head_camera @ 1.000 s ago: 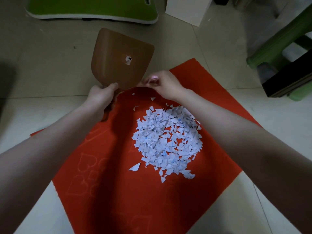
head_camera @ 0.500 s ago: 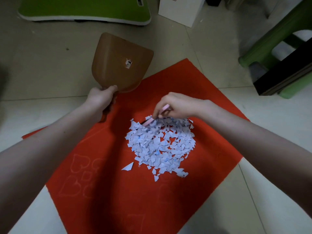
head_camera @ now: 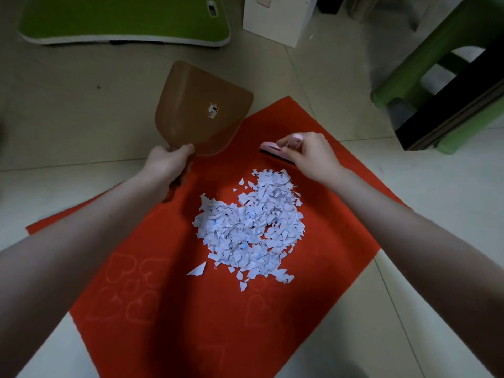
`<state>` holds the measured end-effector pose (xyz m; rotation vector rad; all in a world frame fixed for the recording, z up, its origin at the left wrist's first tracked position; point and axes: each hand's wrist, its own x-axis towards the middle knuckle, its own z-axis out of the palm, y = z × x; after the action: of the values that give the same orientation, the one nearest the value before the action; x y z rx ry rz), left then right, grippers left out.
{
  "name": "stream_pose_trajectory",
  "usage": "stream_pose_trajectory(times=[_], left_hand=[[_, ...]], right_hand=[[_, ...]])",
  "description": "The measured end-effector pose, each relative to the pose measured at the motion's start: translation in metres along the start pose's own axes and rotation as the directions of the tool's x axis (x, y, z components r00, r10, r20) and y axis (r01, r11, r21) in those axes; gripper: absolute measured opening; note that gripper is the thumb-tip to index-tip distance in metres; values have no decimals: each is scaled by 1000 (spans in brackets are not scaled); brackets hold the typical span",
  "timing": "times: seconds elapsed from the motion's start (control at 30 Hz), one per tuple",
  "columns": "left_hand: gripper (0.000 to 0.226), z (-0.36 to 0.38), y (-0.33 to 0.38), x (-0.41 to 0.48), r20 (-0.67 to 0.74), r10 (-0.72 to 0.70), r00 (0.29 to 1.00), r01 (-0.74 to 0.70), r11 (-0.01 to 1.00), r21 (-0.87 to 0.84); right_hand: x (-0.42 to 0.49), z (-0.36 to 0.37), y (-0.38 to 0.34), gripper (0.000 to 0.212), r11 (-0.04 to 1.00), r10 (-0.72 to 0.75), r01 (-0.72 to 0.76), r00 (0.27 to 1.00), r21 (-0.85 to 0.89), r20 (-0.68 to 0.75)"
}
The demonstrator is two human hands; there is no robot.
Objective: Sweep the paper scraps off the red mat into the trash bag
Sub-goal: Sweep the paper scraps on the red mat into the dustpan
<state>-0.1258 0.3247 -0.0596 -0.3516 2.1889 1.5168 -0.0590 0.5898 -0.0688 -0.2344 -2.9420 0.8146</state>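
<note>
A red mat [head_camera: 169,323] lies on the tiled floor with a heap of pale blue-white paper scraps [head_camera: 251,227] near its middle. My left hand [head_camera: 169,166] grips the handle of a brown dustpan [head_camera: 201,110], whose pan is raised over the mat's far-left edge with its underside towards me. My right hand [head_camera: 311,155] holds a small pink brush [head_camera: 275,147] with dark bristles, set on the mat just beyond the heap's far edge. One larger triangular scrap [head_camera: 197,269] lies apart at the near left. No trash bag is in view.
A green and white board [head_camera: 122,20] lies on the floor at the far left. A white box [head_camera: 275,17] stands behind the mat. A green stool [head_camera: 436,64] with a dark board [head_camera: 450,110] leaning on it stands at the right.
My right hand swept the brush into the heap's far edge, pulling scraps towards me, then moved back to the far right of the heap. The dustpan stays held up.
</note>
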Motion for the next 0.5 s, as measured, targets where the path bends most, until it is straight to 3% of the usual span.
stream_pose_trajectory(times=[0.13, 0.5], left_hand=[[32, 10, -4, -5, 27, 7, 1000, -7, 1000, 16], [32, 20, -2, -10, 24, 8, 1000, -9, 999, 49]], right_hand=[[-6, 10, 0, 25, 992, 112, -112, 994, -54, -10], [-42, 8, -34, 21, 996, -28, 16, 990, 85, 136]])
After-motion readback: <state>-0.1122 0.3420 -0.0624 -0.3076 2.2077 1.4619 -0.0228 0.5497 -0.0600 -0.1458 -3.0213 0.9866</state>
